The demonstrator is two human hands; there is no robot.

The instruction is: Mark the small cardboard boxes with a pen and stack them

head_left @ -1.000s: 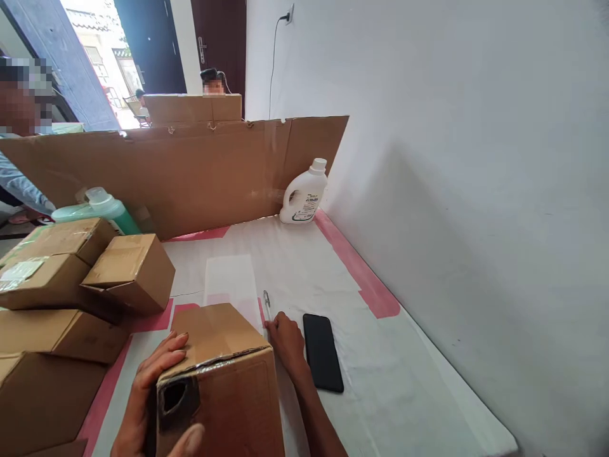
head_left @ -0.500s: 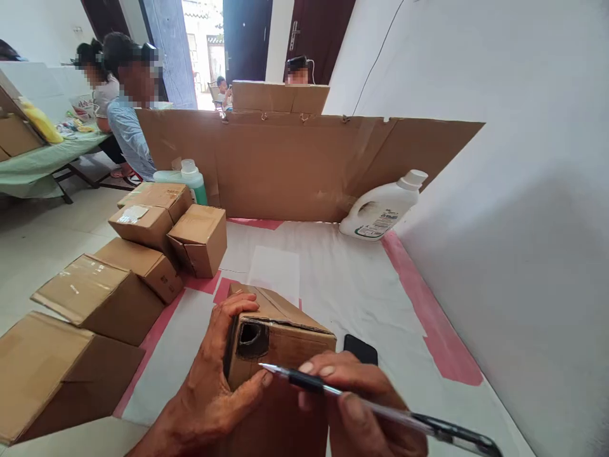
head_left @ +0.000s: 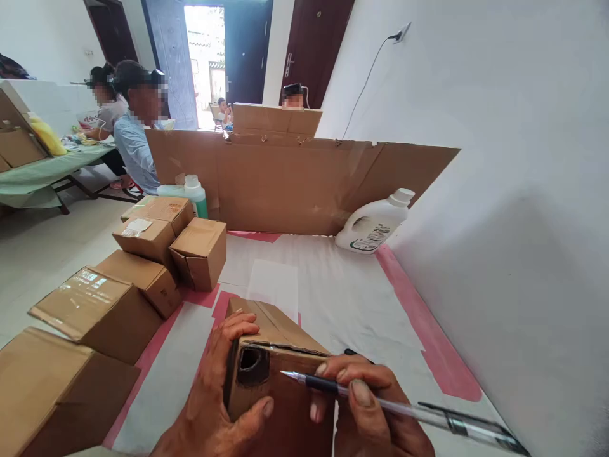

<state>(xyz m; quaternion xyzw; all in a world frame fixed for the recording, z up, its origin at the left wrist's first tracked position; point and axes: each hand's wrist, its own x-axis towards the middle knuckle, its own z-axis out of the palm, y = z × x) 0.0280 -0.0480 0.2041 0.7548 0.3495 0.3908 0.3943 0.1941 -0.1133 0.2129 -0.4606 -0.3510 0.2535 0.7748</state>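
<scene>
A small brown cardboard box [head_left: 278, 355] with a black-edged hole in its near face stands on the white-covered table [head_left: 352, 298] right in front of me. My left hand [head_left: 216, 400] grips its left side, fingers over the top edge and thumb on the front. My right hand [head_left: 368, 406] holds a pen [head_left: 404, 411] whose tip points left and lies just right of the hole on the box's front face. A black phone [head_left: 354, 351] is almost hidden behind my right hand.
Several sealed cardboard boxes [head_left: 147, 254] are stacked at the left. A cardboard screen [head_left: 295, 184] stands across the back, with a white jug [head_left: 373, 225] and a green bottle [head_left: 195, 193] by it. A white wall runs along the right. People sit beyond the screen and at a green table [head_left: 42, 171].
My right hand picked the pen up off the table and brought it to the box's front face. The view swung left. The phone is now mostly covered by my hand.
</scene>
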